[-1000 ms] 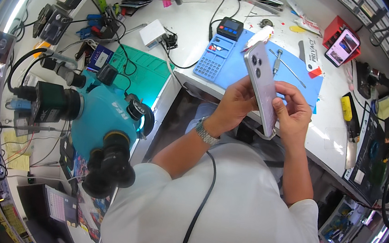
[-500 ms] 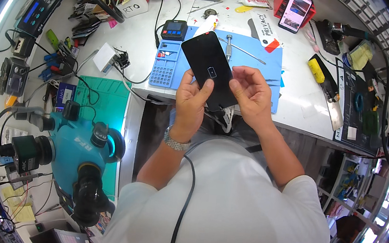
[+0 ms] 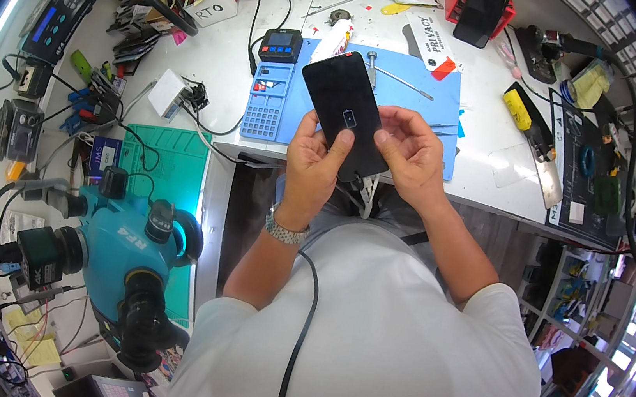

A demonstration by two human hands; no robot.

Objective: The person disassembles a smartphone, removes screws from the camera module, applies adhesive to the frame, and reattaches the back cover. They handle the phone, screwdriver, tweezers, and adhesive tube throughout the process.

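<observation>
Between my two hands a black smartphone (image 3: 343,95) is held tilted over the front edge of the bench, a battery symbol showing on its dark screen. My left hand (image 3: 315,155) grips its left edge, thumb on the glass. At the lower right edge, my right hand (image 3: 411,153) holds it with the thumb along the side. A white cable (image 3: 367,192) hangs at the phone's bottom end; its plug is partly hidden. Beneath and beyond lies a blue repair mat (image 3: 416,92) with a screwdriver (image 3: 372,67), a metal pry tool (image 3: 406,83) and tweezers (image 3: 442,126).
A teal microscope (image 3: 129,240) stands at left above a green mat (image 3: 198,149). A second phone (image 3: 481,13) leans on a red stand at the back. On the right are a yellow-handled scraper (image 3: 520,112) and a black mat (image 3: 588,206). A small black meter (image 3: 281,44) sits by the blue mat.
The second phone's screen at the back has gone from lit to dark. The view has shifted slightly; both hands keep their grip on the smartphone.
</observation>
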